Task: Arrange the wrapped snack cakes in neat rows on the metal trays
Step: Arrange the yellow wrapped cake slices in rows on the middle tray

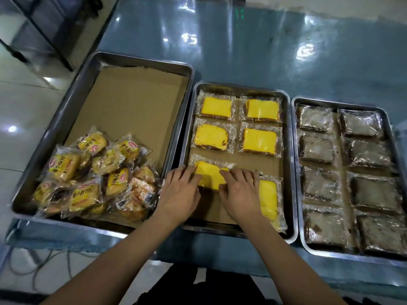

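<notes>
The middle metal tray (288,164) holds several clear-wrapped yellow cakes, with two neat rows of two at its far end. My left hand (179,192) and my right hand (241,194) both rest with straight fingers on one yellow cake (209,175) in the third row at the left. Another yellow cake (267,200) lies lengthwise just right of my right hand. The right tray (296,172) is filled with dark wrapped cakes (318,148) in two columns. The big left tray (72,119) has a loose pile of small yellow-labelled buns (92,177) at its near end.
Brown cardboard (136,106) lines the left tray, bare at its far half. All three trays sit side by side on a glossy blue-green table (242,45). A tiled floor and a dark frame lie to the left, cables below the table edge.
</notes>
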Action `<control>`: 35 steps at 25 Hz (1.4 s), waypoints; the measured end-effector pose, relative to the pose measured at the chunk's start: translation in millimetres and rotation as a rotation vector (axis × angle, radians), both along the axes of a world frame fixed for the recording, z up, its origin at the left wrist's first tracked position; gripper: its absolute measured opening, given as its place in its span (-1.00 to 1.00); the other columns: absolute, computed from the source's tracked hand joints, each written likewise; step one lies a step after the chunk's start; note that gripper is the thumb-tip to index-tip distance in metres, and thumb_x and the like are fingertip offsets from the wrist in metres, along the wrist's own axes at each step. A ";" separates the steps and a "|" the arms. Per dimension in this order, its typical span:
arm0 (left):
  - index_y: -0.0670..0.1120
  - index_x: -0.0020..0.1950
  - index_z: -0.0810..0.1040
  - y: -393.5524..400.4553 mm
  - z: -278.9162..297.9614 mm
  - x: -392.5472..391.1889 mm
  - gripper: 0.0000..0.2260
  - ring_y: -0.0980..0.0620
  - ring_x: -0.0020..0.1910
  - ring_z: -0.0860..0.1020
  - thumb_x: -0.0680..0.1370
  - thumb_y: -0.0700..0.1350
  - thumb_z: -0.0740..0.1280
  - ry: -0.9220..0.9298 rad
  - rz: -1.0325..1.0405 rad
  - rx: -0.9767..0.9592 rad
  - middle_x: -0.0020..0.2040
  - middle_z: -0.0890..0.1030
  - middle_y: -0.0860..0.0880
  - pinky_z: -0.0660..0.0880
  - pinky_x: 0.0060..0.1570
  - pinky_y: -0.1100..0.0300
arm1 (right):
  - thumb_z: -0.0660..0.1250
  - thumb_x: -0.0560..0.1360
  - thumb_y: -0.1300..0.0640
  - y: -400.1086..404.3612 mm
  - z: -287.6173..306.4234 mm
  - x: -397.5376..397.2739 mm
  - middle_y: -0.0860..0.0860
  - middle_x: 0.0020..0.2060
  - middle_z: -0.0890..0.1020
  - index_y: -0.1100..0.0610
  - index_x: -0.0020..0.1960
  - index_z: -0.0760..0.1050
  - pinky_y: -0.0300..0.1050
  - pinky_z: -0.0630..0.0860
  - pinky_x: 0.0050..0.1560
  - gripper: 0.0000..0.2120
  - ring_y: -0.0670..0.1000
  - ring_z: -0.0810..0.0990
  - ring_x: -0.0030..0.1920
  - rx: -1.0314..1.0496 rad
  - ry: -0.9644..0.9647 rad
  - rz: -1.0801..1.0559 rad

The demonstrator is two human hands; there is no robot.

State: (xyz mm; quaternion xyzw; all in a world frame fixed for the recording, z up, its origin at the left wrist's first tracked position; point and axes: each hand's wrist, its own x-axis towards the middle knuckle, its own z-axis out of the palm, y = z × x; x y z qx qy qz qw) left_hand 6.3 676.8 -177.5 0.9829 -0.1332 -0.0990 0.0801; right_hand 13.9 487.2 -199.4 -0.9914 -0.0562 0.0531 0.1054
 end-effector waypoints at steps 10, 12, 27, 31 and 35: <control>0.03 0.63 0.07 -28.2 -18.0 16.5 -0.39 -0.14 0.61 -0.07 0.61 -0.04 0.21 0.176 -0.015 -0.008 0.65 -0.04 -0.06 -0.07 0.56 -0.03 | 0.31 0.55 -0.02 -2.8 -3.0 25.8 0.01 0.42 0.43 -0.10 0.52 0.30 0.29 -0.07 0.56 -0.44 0.11 0.32 0.47 -0.014 0.135 0.112; 0.04 0.62 0.07 -27.9 -18.6 20.9 -0.39 -0.14 0.61 -0.07 0.61 -0.04 0.22 0.191 -0.020 -0.002 0.65 -0.04 -0.05 -0.06 0.55 -0.04 | 0.31 0.55 -0.02 -1.4 -2.7 27.7 0.01 0.41 0.45 -0.09 0.52 0.31 0.29 -0.05 0.55 -0.46 0.11 0.34 0.46 0.009 0.129 0.105; 0.08 0.62 0.06 -100.7 7.6 32.8 -0.47 -0.11 0.57 0.07 0.66 -0.03 0.13 0.234 -0.325 -0.144 0.62 0.11 0.00 0.03 0.50 -0.07 | 0.30 0.54 0.05 -84.9 22.9 -88.0 -0.02 -0.28 0.60 0.00 -0.06 0.48 0.04 0.33 -0.10 -0.96 0.15 0.54 -0.15 0.129 -0.082 -0.365; 0.00 0.59 0.16 -103.0 9.9 21.8 -0.52 -0.12 0.50 0.20 0.67 0.02 0.12 0.254 -0.326 -0.103 0.55 0.25 -0.06 0.12 0.48 -0.05 | 0.26 0.57 -0.02 -81.0 13.4 -117.3 0.06 -0.08 0.68 -0.03 0.19 0.56 0.09 0.39 0.02 -0.76 0.19 0.58 -0.01 0.017 -0.046 -0.453; 0.03 0.53 0.30 -96.4 17.4 -9.1 -0.59 -0.08 0.42 0.32 0.67 0.03 0.16 0.379 -0.157 -0.285 0.45 0.35 -0.06 0.26 0.43 -0.01 | 0.28 0.56 -0.01 -80.7 10.2 -114.9 0.14 0.05 0.65 0.04 0.27 0.58 0.15 0.38 0.11 -0.68 0.24 0.55 0.07 0.078 -0.093 -0.602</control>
